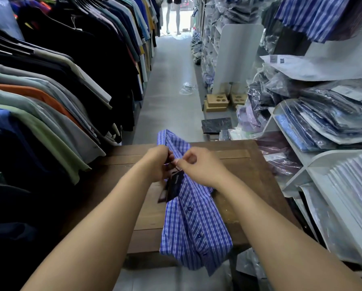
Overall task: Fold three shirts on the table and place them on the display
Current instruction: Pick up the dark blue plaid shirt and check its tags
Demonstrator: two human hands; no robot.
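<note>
- two bare hands meet over the upper front of a blue checked shirt, close together and almost touching.
- the left hand has its fingers curled and pinches the cloth at the button strip just below the collar.
- the right hand pinches the same strip from the other side, thumb and forefinger pressed together and the other fingers curled in.
- the shirt lies lengthwise down the middle of a dark wooden table, front up, with dark buttons along the strip. its collar end is raised a little at the far edge and its hem hangs over the near edge.
- dark hang tags dangle just under the left hand, against the shirt's left side.
- a rack of hanging shirts runs along the left of the aisle, beside the table.
- white shelves on the right hold bagged shirts stacked flat.
- farther down the aisle, cardboard boxes sit on the floor by the shelves, and a crumpled clear wrapper lies near them.
- mannequin legs stand at the far end.
</note>
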